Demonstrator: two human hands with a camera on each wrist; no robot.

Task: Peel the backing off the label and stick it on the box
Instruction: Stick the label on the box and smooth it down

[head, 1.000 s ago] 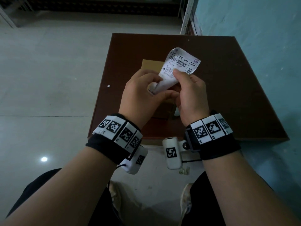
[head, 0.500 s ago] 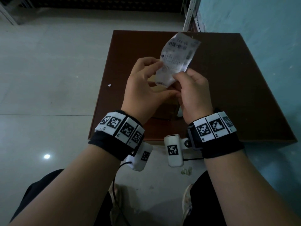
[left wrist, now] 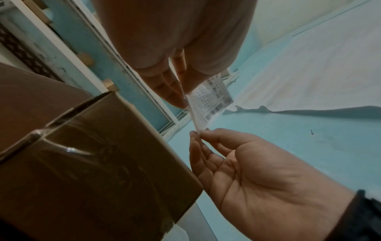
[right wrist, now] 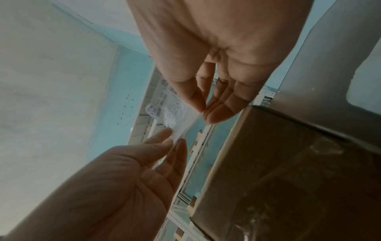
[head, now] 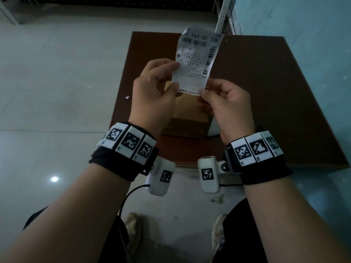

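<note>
A white printed label (head: 197, 59) with barcodes is held upright and spread flat above the brown cardboard box (head: 188, 114). My left hand (head: 176, 75) pinches its lower left edge between thumb and fingers. My right hand (head: 204, 91) pinches its lower right corner. In the left wrist view, the label (left wrist: 212, 101) hangs between the left hand (left wrist: 183, 97) and the right hand (left wrist: 198, 133), beside the taped box (left wrist: 92, 146). The right wrist view shows the label (right wrist: 171, 110), the right hand (right wrist: 204, 112), the left hand (right wrist: 175, 140) and the box (right wrist: 288, 163). Whether backing remains on it cannot be told.
The box stands near the front edge of a dark brown table (head: 266, 92). A white scrap (head: 214, 128) lies against the box's right side. A blue wall (head: 303, 35) runs along the right and a metal shelf post (head: 221, 16) stands behind the table.
The label was crumpled between my hands; it is now raised and pulled flat. My hands have moved apart, each at a lower corner.
</note>
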